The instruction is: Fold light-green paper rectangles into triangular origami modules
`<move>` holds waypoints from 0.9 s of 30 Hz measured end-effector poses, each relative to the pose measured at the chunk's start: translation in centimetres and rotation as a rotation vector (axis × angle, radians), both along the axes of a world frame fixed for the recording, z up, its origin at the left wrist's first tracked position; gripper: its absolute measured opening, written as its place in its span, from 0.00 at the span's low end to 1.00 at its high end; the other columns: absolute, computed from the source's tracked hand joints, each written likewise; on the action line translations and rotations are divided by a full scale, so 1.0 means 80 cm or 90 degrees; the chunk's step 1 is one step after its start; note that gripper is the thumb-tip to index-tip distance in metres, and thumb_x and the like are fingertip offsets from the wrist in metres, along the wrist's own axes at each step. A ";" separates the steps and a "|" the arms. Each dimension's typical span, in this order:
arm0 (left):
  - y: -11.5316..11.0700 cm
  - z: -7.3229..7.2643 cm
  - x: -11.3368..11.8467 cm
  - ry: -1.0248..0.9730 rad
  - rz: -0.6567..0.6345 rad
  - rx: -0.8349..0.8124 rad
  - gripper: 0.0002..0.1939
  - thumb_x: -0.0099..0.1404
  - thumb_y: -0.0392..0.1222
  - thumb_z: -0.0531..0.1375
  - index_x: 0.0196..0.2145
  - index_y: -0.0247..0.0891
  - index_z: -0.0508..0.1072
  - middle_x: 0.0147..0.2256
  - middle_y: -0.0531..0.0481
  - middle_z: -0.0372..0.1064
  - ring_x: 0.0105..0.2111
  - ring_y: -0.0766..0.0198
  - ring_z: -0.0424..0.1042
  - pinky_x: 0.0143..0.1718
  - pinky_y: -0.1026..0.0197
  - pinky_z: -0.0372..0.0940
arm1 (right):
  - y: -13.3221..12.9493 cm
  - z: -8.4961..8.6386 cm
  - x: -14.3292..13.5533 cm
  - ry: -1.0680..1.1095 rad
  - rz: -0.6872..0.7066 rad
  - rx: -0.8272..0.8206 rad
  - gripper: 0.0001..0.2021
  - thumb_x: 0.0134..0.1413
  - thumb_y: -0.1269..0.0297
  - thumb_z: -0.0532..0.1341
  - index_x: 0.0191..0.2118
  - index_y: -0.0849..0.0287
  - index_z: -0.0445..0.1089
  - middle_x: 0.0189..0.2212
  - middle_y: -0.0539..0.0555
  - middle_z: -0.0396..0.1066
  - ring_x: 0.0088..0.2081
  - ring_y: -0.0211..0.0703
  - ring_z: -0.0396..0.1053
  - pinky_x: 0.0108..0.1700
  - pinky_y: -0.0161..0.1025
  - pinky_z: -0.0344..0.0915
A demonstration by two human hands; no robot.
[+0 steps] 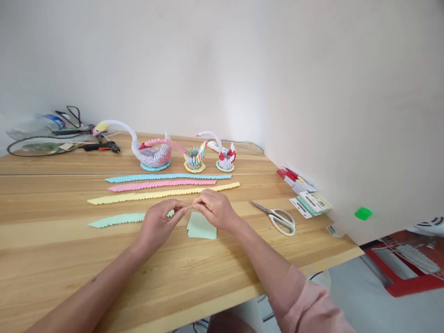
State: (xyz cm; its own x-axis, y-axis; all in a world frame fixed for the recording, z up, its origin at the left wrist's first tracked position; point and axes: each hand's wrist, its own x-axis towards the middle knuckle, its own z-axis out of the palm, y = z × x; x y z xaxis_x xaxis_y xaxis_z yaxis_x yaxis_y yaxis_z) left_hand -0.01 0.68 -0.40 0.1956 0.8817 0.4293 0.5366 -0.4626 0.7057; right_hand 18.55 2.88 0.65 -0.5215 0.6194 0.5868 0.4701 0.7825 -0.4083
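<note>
My left hand (161,219) and my right hand (214,208) meet over the middle of the table. Thumbs and fingers of both pinch a small piece of paper (190,207), mostly hidden by the fingertips. Just below my right hand lies a small stack of pale green paper sheets (201,226). A pale green pleated paper strip (118,219) runs under or behind my left hand. Beyond the hands, a yellow pleated strip (156,195), a pink one (159,185) and a blue one (169,177) lie side by side.
Three folded-paper swans stand behind: a large white-necked one (156,156), a pink-necked one (194,158) and a small one (227,159). Scissors (277,218) and paper packs (310,202) lie right. At back left are a glue gun (102,147) and plastic bottle (38,126).
</note>
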 end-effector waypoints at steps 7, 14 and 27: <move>-0.001 0.001 -0.006 -0.128 0.053 -0.114 0.12 0.59 0.50 0.57 0.26 0.40 0.70 0.25 0.53 0.69 0.28 0.62 0.68 0.33 0.62 0.60 | 0.003 -0.003 -0.004 0.183 0.028 -0.224 0.08 0.52 0.63 0.60 0.38 0.60 0.69 0.31 0.51 0.70 0.32 0.35 0.67 0.37 0.33 0.64; 0.002 -0.004 -0.004 -0.147 -0.011 -0.126 0.11 0.59 0.48 0.57 0.26 0.39 0.69 0.26 0.53 0.67 0.28 0.63 0.66 0.33 0.63 0.59 | 0.001 -0.003 -0.006 0.179 -0.005 -0.266 0.06 0.51 0.64 0.59 0.31 0.61 0.70 0.28 0.50 0.69 0.30 0.34 0.65 0.33 0.31 0.62; 0.003 -0.003 -0.002 -0.154 0.023 -0.065 0.14 0.56 0.48 0.60 0.40 0.42 0.71 0.36 0.49 0.72 0.32 0.61 0.69 0.37 0.60 0.64 | -0.003 0.002 -0.003 0.028 -0.013 -0.056 0.04 0.53 0.68 0.56 0.32 0.59 0.68 0.28 0.51 0.70 0.30 0.36 0.66 0.34 0.32 0.60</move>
State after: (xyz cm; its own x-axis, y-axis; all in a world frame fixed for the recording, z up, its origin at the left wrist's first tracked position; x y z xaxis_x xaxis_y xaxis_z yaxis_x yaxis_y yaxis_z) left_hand -0.17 0.91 -0.60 0.0658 0.9275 0.3679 0.3611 -0.3658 0.8578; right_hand 18.28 2.64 0.83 -0.4837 0.6798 0.5513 0.4658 0.7332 -0.4954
